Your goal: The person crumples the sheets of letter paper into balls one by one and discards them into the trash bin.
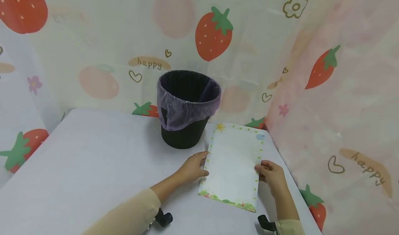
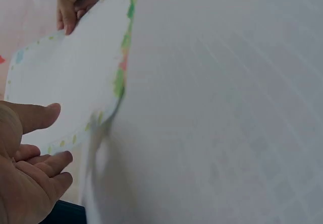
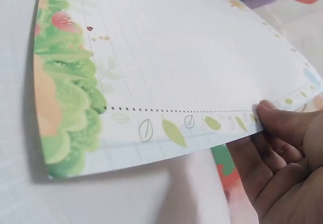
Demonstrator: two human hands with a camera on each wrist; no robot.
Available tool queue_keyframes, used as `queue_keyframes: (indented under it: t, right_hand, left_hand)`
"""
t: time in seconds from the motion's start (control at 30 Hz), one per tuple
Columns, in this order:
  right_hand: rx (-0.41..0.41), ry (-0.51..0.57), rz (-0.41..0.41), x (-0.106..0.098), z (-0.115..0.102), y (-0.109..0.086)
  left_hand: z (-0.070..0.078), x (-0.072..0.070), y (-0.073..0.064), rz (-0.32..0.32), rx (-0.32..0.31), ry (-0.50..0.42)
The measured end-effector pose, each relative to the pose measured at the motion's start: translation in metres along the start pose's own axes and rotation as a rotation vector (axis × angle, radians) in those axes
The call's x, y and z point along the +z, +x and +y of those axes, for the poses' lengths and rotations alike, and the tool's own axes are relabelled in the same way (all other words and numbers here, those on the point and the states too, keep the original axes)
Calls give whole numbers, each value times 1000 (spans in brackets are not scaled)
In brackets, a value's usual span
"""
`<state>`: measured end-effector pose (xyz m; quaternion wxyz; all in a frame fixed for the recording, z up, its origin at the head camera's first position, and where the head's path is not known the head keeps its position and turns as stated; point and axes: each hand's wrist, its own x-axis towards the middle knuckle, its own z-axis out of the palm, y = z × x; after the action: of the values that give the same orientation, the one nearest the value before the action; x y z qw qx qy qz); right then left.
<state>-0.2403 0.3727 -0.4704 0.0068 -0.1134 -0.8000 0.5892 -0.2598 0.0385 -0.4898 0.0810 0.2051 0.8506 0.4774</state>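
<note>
A sheet of paper point(image 1: 233, 165) with a printed border of leaves, grass, a sun and a cloud is held a little above the white table, tilted. My right hand point(image 1: 274, 176) pinches its right edge, the thumb point(image 3: 282, 120) on top and the fingers underneath. At the opposite edge is my left hand point(image 1: 193, 167), thumb and fingers spread apart. In the left wrist view the left hand point(image 2: 30, 168) has a gap between thumb and fingertips, by the leaf-printed edge; whether it touches the paper I cannot tell. Fine dotted lines run across the sheet point(image 3: 192, 52) in the right wrist view.
A black bin point(image 1: 184, 136) lined with a purple plastic bag point(image 1: 184, 114) stands behind and left of the paper. The white table point(image 1: 103, 165) meets strawberry-printed curtains point(image 1: 103, 48) at the back and sides. Its right edge runs close beside my right hand.
</note>
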Motion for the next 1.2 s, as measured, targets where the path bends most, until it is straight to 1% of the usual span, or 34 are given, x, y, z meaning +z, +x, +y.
queue_keyframes:
  t: [0.17, 0.27, 0.47, 0.63, 0.77, 0.87, 1.0, 1.1, 1.2]
  right_hand:
    - [-25, 50, 19, -3, -10, -11]
    - [-33, 80, 31, -4, -15, -17]
    - [-63, 138, 46, -3, -21, -29]
    - [-103, 177, 41, 4, -31, -37]
    - [-151, 183, 16, 11, -44, -44]
    - [-190, 195, -6, 17, -54, -49]
    - [-235, 204, -45, 27, -67, -54]
    - [-263, 210, -73, 35, -75, -56]
    - [-297, 220, -94, 42, -82, -56]
  left_hand:
    - [17, -14, -8, 38, 16, -133]
    - [24, -23, -15, 51, 36, -176]
    - [35, -36, -37, 53, 105, -247]
    - [39, -51, -53, 76, 135, -265]
    - [40, -62, -66, 88, 142, -297]
    - [41, -71, -76, 106, 135, -307]
    - [45, -87, -89, 138, 115, -268]
    - [48, -99, -98, 148, 101, -227]
    - [51, -109, -107, 147, 93, -212]
